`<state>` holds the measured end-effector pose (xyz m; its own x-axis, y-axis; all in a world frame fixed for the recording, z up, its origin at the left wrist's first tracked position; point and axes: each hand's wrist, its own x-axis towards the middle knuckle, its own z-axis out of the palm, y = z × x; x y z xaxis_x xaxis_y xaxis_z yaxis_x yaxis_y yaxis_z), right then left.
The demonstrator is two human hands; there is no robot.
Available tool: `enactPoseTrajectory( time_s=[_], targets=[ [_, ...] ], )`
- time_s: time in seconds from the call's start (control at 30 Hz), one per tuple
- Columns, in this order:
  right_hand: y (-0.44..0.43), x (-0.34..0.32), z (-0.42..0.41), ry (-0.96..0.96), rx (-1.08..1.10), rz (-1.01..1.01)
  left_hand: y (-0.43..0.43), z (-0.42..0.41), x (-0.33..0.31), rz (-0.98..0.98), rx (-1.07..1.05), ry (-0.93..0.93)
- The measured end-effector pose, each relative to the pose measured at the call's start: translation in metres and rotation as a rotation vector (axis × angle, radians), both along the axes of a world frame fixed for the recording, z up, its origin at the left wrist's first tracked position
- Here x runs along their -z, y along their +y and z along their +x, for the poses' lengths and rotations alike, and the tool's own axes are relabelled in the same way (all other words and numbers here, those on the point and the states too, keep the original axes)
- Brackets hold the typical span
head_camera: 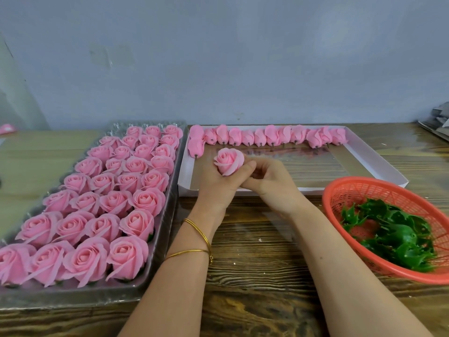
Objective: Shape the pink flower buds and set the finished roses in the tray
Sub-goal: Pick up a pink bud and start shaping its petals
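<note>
Left hand [216,184] and right hand [272,183] touching, fingers [249,166] apparently curled.

Landmark for this record: orange-red plastic basket [359,190], mesh-sided, round, tilted slightly, standing on the wooden table [255,239].

1. Inside the basket: a heap of green leaf-shaped pieces [393,229], glossy, with pointed tips. Count not determinable.
2. Under the basket: table surface of dark, strongly grained wood, with a few small white specks to the basket's left.
3. Just beyond the basket and to its left: a shallow white box [187,190] with low walls and a reflective floor.
4. Well behind the basket, at the right edge: a stack of grey sheets [437,120], only partly in view.
5. Behind everything: a plain, scuffed blue-grey wall [243,69].
</note>
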<state>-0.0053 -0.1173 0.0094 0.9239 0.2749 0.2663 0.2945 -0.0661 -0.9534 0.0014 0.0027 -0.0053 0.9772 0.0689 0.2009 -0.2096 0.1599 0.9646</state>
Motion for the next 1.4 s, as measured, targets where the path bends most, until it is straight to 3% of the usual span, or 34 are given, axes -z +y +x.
enactPoseTrajectory(
  time_s=[0.43,0.57,0.7,0.9,1.4],
  targets=[
    [0.000,-0.003,-0.005,0.055,-0.037,-0.016,-0.001,0.000,0.002,0.064,-0.062,-0.076],
    [0.002,-0.005,-0.005,0.085,0.097,-0.018,-0.001,0.001,0.003,0.144,-0.163,-0.174],
    [0.006,-0.004,-0.002,0.087,0.252,0.118,-0.005,0.001,0.005,0.306,-0.318,-0.245],
    [0.016,-0.004,-0.005,-0.025,0.308,0.096,-0.014,-0.010,0.004,0.341,-0.267,-0.267],
    [0.018,0.002,-0.002,-0.021,0.342,-0.005,-0.015,-0.006,0.011,0.376,-0.289,-0.281]
  ],
)
